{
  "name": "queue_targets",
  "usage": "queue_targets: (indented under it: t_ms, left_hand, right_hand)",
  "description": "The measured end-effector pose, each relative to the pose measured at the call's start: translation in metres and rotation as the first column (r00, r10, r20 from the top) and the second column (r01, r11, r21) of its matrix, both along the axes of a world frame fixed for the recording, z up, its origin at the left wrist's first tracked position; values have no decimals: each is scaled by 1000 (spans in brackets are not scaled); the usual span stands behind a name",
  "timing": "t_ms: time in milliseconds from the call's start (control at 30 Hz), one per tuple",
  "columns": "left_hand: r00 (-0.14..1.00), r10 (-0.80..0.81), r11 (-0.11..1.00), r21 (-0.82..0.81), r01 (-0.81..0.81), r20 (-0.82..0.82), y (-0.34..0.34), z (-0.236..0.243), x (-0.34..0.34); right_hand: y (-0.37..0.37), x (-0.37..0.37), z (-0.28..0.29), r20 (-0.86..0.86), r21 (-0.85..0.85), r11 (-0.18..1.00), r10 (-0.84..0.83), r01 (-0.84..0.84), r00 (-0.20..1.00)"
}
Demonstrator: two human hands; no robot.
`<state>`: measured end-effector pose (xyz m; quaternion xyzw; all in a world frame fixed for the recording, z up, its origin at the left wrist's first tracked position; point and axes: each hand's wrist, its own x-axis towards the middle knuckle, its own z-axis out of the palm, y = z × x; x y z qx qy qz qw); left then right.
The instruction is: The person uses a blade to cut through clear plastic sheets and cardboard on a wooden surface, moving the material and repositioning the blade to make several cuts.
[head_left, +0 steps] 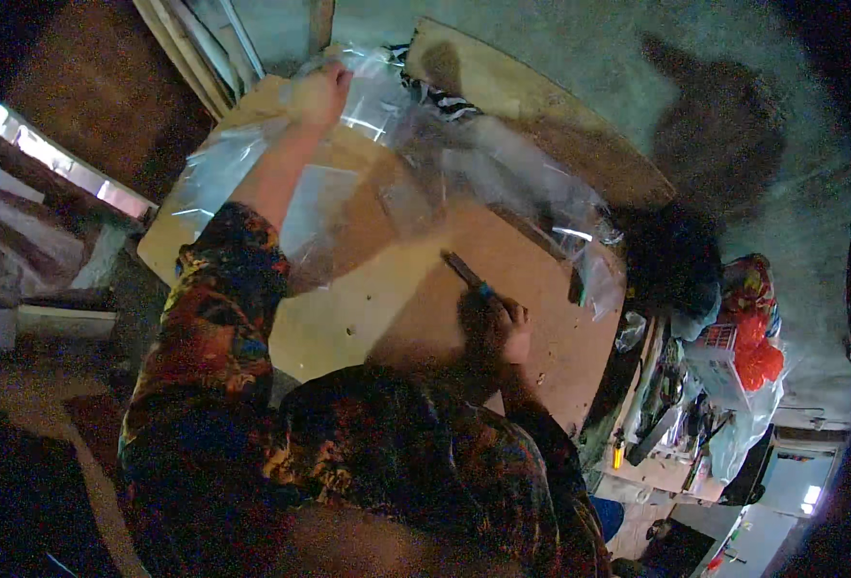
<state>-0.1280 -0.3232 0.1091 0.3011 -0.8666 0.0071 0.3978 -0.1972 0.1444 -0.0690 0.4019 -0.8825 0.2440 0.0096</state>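
My left hand point(321, 94) reaches to the far edge of the board, its fingers closed at a crumpled clear plastic sheet point(363, 120). That sheet spreads along the far and left parts of a tan wooden board point(334, 332) in front of me. My right hand point(514, 335), lower and to the right, is wrapped round a narrow dark knife-like tool point(464, 270) with a bit of blue near the grip. The tool points up and left over the board; its exact kind is unclear in the dim light. More clear plastic point(512, 159) lies bunched along the far right edge.
A plywood panel point(541, 106) leans against the greenish wall behind the board. Planks point(189, 58) stand at the far left. On the right, a cluttered bench point(652, 472) holds tools, a yellow-handled item point(618, 451), a white basket point(719, 371) and red bags point(758, 352).
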Motion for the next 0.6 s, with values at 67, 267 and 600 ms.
queue_targets:
  t_ms: [67, 267, 600]
  left_hand:
    - [1000, 8, 993, -119, -4, 29, 26, 46, 22]
    - [861, -1, 995, -86, 52, 508, 158, 56, 42]
    - [823, -421, 753, 652, 82, 382, 255, -196, 72]
  right_hand:
    - [-2, 2, 12, -155, 9, 996, 84, -84, 984]
    - [2, -15, -12, -339, 34, 985, 172, -170, 925]
    - [36, 63, 78, -36, 79, 946, 319, -315, 947]
